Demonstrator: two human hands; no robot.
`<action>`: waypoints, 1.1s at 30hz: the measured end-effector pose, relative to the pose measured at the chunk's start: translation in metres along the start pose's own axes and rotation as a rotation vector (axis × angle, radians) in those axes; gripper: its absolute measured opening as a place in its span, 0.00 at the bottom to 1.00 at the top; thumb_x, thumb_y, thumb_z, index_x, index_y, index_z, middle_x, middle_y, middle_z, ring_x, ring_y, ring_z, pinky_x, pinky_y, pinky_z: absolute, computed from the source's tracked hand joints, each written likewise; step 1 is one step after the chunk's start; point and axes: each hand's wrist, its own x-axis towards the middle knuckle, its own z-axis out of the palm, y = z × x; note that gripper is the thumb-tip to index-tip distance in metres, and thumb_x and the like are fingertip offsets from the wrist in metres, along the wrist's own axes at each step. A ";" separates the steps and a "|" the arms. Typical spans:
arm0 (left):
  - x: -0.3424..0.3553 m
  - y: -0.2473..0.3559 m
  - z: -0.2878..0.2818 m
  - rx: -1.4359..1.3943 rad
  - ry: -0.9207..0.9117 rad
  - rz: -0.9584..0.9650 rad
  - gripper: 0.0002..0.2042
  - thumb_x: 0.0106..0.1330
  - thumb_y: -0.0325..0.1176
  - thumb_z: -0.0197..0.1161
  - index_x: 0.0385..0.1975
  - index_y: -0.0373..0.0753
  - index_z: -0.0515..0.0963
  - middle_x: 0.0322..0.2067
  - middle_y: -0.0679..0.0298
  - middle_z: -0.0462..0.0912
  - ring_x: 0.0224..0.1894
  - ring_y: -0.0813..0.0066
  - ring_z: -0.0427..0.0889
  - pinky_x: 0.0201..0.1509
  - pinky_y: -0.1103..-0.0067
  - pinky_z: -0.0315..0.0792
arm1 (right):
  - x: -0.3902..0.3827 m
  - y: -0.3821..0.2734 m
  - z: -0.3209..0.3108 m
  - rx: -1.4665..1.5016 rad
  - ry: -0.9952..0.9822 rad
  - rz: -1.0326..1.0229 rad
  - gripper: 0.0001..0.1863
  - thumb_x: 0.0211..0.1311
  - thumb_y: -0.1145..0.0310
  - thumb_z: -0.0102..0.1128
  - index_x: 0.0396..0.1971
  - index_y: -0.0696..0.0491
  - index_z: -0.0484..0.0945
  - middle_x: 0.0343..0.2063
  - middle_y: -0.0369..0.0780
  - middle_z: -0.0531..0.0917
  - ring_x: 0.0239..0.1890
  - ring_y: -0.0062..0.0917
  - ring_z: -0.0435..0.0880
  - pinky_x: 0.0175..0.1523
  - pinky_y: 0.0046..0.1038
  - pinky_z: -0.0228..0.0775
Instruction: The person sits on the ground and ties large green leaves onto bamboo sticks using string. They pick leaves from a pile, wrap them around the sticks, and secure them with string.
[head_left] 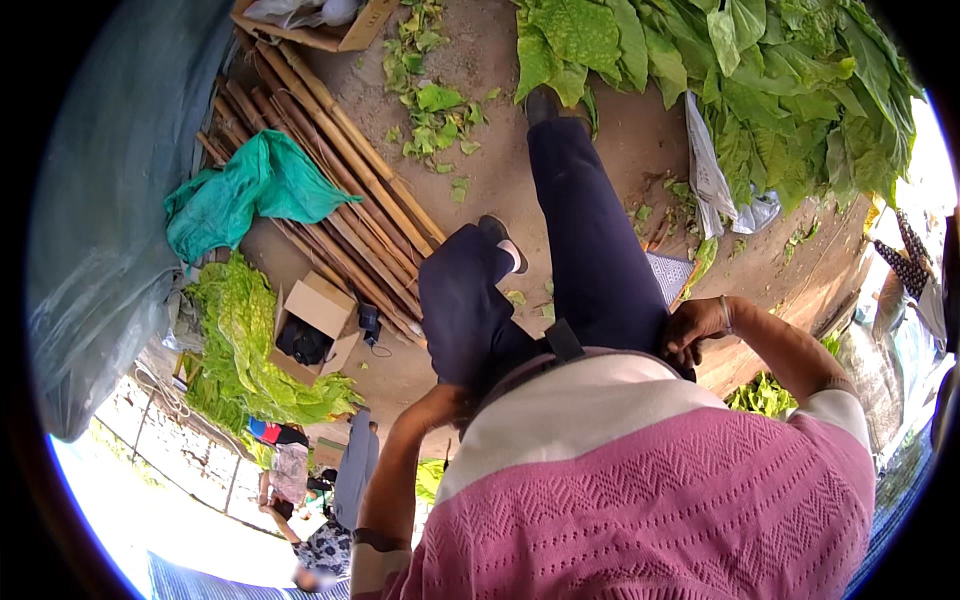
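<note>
My left hand [452,402] is at my left hip, against the dark trousers [600,230]; its fingers are hidden behind the cloth and my body. At my right hip is my right hand [697,330], its fingers curled inward beside the waist of the trousers. Whatever those fingers may hold is hidden. A dark strap end [563,340] hangs at the front of my waist, below the pink and white knitted top [640,470]. My legs reach forward over the earth floor, one foot beside a large heap of green leaves [800,100].
Bamboo poles [330,140] lie at the left under a green cloth [255,190]. Near them are an open cardboard box [320,305] and a yellow-green leaf pile [235,350]. Other people [330,540] are at lower left. Leaf scraps [440,105] litter the floor. Plastic sheeting [110,220] hangs far left.
</note>
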 end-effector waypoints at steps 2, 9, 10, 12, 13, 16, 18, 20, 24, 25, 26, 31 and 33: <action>-0.004 0.032 -0.025 -0.075 -0.038 -0.079 0.07 0.57 0.28 0.58 0.32 0.32 0.77 0.23 0.62 0.79 0.23 0.79 0.76 0.28 0.81 0.72 | -0.014 -0.015 -0.054 -0.091 0.139 0.049 0.20 0.50 0.59 0.67 0.37 0.59 0.78 0.28 0.44 0.83 0.27 0.31 0.83 0.32 0.32 0.79; 0.041 0.090 -0.146 -0.003 1.065 0.271 0.08 0.60 0.26 0.54 0.36 0.30 0.75 0.32 0.56 0.77 0.32 0.69 0.78 0.36 0.77 0.73 | 0.072 -0.013 -0.235 -0.916 1.081 0.243 0.20 0.54 0.62 0.54 0.48 0.49 0.74 0.41 0.46 0.79 0.44 0.36 0.79 0.47 0.37 0.72; 0.050 0.098 -0.162 0.114 1.152 0.295 0.09 0.59 0.26 0.54 0.38 0.30 0.74 0.36 0.53 0.76 0.36 0.66 0.78 0.38 0.75 0.73 | 0.095 -0.018 -0.245 -0.954 1.044 0.306 0.21 0.54 0.64 0.53 0.51 0.49 0.72 0.47 0.46 0.77 0.50 0.38 0.76 0.52 0.38 0.69; 0.084 0.123 -0.187 0.252 1.093 0.239 0.12 0.58 0.26 0.54 0.41 0.30 0.72 0.40 0.50 0.73 0.42 0.59 0.75 0.45 0.69 0.70 | 0.141 -0.032 -0.259 -1.034 1.045 0.197 0.23 0.51 0.67 0.54 0.51 0.51 0.70 0.50 0.46 0.73 0.53 0.39 0.72 0.54 0.36 0.67; 0.103 0.132 -0.197 0.416 1.118 0.333 0.14 0.57 0.28 0.54 0.43 0.30 0.70 0.39 0.49 0.73 0.44 0.52 0.72 0.50 0.66 0.67 | 0.166 -0.038 -0.269 -1.117 1.012 0.151 0.24 0.48 0.69 0.55 0.49 0.52 0.70 0.49 0.46 0.73 0.55 0.40 0.68 0.55 0.34 0.65; 0.116 0.165 -0.212 0.696 1.187 0.265 0.16 0.56 0.29 0.55 0.44 0.29 0.68 0.41 0.47 0.69 0.46 0.49 0.68 0.51 0.61 0.63 | 0.232 -0.034 -0.277 -1.391 0.728 0.254 0.24 0.53 0.65 0.53 0.52 0.52 0.70 0.53 0.45 0.70 0.59 0.39 0.63 0.60 0.48 0.56; 0.122 0.168 -0.226 0.688 1.145 0.214 0.17 0.54 0.29 0.55 0.43 0.29 0.67 0.42 0.45 0.67 0.48 0.48 0.66 0.52 0.58 0.61 | 0.300 0.042 -0.303 -1.505 0.686 0.289 0.23 0.59 0.63 0.47 0.55 0.50 0.69 0.55 0.43 0.71 0.60 0.40 0.63 0.60 0.56 0.49; 0.126 0.184 -0.253 0.699 1.100 0.226 0.17 0.52 0.29 0.54 0.42 0.30 0.67 0.41 0.47 0.66 0.46 0.51 0.65 0.50 0.61 0.60 | 0.332 0.041 -0.296 -1.439 0.361 0.713 0.27 0.62 0.52 0.46 0.57 0.50 0.67 0.58 0.39 0.69 0.63 0.37 0.61 0.64 0.46 0.50; 0.126 0.193 -0.270 0.757 1.082 0.229 0.17 0.53 0.29 0.53 0.43 0.32 0.66 0.41 0.51 0.65 0.45 0.58 0.65 0.47 0.68 0.61 | 0.361 0.134 -0.319 -1.290 0.437 0.722 0.22 0.65 0.59 0.41 0.55 0.50 0.71 0.53 0.36 0.75 0.53 0.29 0.73 0.55 0.43 0.59; 0.127 0.192 -0.268 0.728 1.088 0.230 0.17 0.53 0.29 0.53 0.43 0.32 0.65 0.41 0.51 0.65 0.45 0.58 0.65 0.47 0.68 0.61 | 0.360 0.152 -0.326 -1.315 0.467 0.688 0.21 0.65 0.61 0.40 0.54 0.50 0.72 0.51 0.35 0.76 0.51 0.27 0.76 0.53 0.43 0.61; 0.126 0.195 -0.269 0.737 1.088 0.249 0.17 0.53 0.29 0.53 0.44 0.32 0.65 0.41 0.51 0.65 0.45 0.58 0.65 0.47 0.68 0.61 | 0.357 0.143 -0.317 -1.355 0.465 0.689 0.21 0.65 0.60 0.41 0.55 0.49 0.72 0.51 0.36 0.76 0.51 0.29 0.75 0.52 0.46 0.60; 0.121 0.193 -0.273 0.740 1.045 0.257 0.18 0.52 0.29 0.54 0.43 0.31 0.66 0.41 0.51 0.64 0.44 0.57 0.66 0.48 0.68 0.62 | 0.351 0.100 -0.292 -1.283 0.555 0.541 0.17 0.59 0.60 0.48 0.43 0.47 0.81 0.45 0.38 0.79 0.50 0.34 0.75 0.50 0.51 0.60; 0.120 0.188 -0.265 0.654 1.042 0.272 0.18 0.51 0.31 0.56 0.41 0.30 0.67 0.40 0.48 0.65 0.45 0.52 0.66 0.50 0.62 0.61 | 0.320 0.039 -0.292 -1.304 0.579 0.445 0.15 0.57 0.62 0.50 0.39 0.46 0.83 0.43 0.38 0.80 0.48 0.33 0.77 0.51 0.43 0.63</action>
